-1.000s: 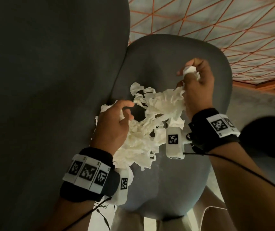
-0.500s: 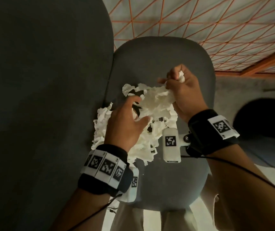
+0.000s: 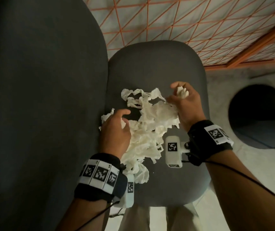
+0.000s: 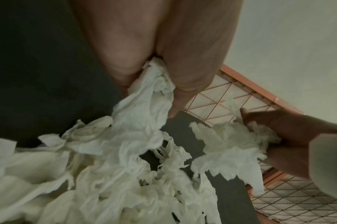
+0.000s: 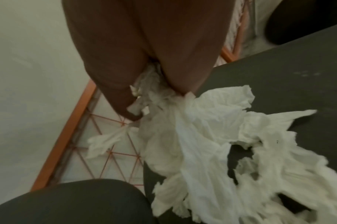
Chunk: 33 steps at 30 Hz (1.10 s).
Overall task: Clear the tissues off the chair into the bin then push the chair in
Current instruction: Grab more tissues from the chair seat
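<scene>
Chair back: the big dark grey chair back [image 3: 42, 97] fills the left side of the head view.
Chair seat: the grey chair seat [image 3: 175, 180] sits just right of the back, and the tissues lie on it.
Floor mat: a pale floor mat [image 3: 166, 19] with orange lines and an orange edge lies past the far end of the seat.
Bin: a round dark bin [image 3: 260, 117] stands on the floor to the right of the seat, apart from both hands.
Tissues: the white torn tissues [image 3: 146, 130] lie in one long messy heap on the seat, reaching from hand to hand.
Left hand: the left hand [image 3: 115, 130] is palm down on the near left part of the heap, close to the chair back.
Left grip: fingers and thumb are curled in and pinch a bunch of tissue, as the left wrist view shows [image 4: 156, 84].
Right hand: the right hand [image 3: 186, 104] is at the far right end of the heap, over the seat, knuckles up.
Right grip: the fingers are curled tight round a small wad of tissue [image 3: 181, 93], and more tissue hangs down from it in the right wrist view [image 5: 183, 128].
</scene>
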{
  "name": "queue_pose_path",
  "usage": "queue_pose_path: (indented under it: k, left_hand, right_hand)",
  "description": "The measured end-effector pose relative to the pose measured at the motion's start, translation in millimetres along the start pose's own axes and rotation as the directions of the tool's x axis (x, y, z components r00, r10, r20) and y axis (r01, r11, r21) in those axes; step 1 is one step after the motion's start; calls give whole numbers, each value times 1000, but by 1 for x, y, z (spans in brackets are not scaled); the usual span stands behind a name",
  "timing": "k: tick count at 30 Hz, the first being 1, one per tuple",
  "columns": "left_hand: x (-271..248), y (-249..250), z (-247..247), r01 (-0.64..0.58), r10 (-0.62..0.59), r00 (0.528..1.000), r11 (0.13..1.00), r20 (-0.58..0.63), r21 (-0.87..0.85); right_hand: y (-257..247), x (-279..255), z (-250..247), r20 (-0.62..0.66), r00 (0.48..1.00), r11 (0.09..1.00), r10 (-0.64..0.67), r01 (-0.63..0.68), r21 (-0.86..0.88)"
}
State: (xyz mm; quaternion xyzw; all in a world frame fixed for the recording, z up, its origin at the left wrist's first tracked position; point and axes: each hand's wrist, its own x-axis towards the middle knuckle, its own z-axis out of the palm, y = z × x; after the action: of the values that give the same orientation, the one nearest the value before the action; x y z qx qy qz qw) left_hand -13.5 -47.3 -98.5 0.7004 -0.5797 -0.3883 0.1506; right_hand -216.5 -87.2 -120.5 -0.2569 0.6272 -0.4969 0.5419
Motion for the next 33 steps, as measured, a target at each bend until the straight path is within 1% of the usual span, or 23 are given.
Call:
queue_pose_path:
  k: [1,3,5,6,8,10,13,15,16,17,21,23,25,27,29,31,33]
  left_hand:
    - [3,-3,2,2,-2,1000,1000,22,5]
    - [8,-5,8,19,-19,997,1000,75,13]
    - [15,-2,16,8,-11,995,1000,103,29]
    - [19,1,21,-13,7,994,999,109,49]
    - [32,5,33,-54,41,991,994,125,100]
    - [50,8,44,-76,55,988,986,142,148]
    - [77,9,61,-103,61,984,961,170,257]
    - [95,9,72,-118,51,979,931,197,345]
    - [103,8,77,-128,49,976,915,212,382]
    - [110,7,82,-144,52,973,898,225,416]
    - [124,-2,97,-196,69,963,843,260,500]
    - [126,-4,99,-238,126,962,826,244,510]
    - [127,-4,98,-260,165,960,822,225,506]
    - [126,-2,94,-231,147,967,857,210,461]
    - [122,4,87,-184,127,978,905,168,383]
    - [116,15,78,-140,114,988,944,103,299]
    - [109,24,66,-131,123,991,958,47,255]
  right_hand:
    - [7,0,-4,-45,999,1000,15,-15,-6]
    - [20,0,-12,-126,991,998,46,-39,57]
    - [33,1,-20,-182,982,996,58,-45,72]
    - [40,2,-23,-198,979,999,47,-45,15]
    - [56,6,-29,-217,976,978,16,-61,-200]
    - [73,10,-33,-201,979,893,30,-116,-434]
    - [94,10,-34,-94,991,704,99,-137,-697]
    - [101,9,-34,-53,989,583,135,-122,-803]
    - [103,8,-33,-55,989,543,135,-120,-831]
    - [107,9,-33,-65,989,528,132,-125,-840]
    - [118,4,-39,-102,987,533,125,-154,-832]
    - [115,-1,-41,-126,986,585,106,-165,-794]
    - [111,-4,-46,-190,978,667,85,-197,-719]
    - [105,-8,-52,-270,961,751,60,-222,-622]
    - [98,-14,-60,-333,942,819,44,-225,-529]
    - [89,-22,-66,-359,933,866,44,-214,-453]
    - [81,-30,-72,-375,926,909,40,-190,-370]
